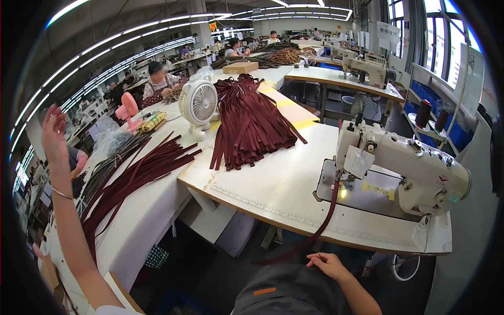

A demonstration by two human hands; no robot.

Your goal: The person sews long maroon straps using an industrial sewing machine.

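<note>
Nearest is one dark grey apron point(286, 294) bearing one orange tag point(264, 291). Just beside it is the right hand point(329, 265), thumb and fingertips drawn together; whether they pinch anything, I cannot tell. On the other side the left hand point(54, 126) is raised, fingers upright and loosely bent, nothing visible in them. One maroon strap point(333, 205) hangs over the front edge of the white table point(262, 184): its long axis curves from under the sewing machine point(404, 165) down and leftward, its loose end pointing left above the apron. One ruler strip point(294, 210) follows that edge. Two maroon bundles lie beyond, their strips too overlapped to count: the left bundle point(131, 176) runs diagonally, near left to far right; the middle bundle point(252, 126) points away, near ends fanned. Past the left bundle are two fans, one white point(202, 102), one pink point(126, 111). Two dark thread cones point(423, 113) stand right of the machine. Farther off are a second sewing machine point(367, 71) and one cardboard box point(240, 67).
</note>
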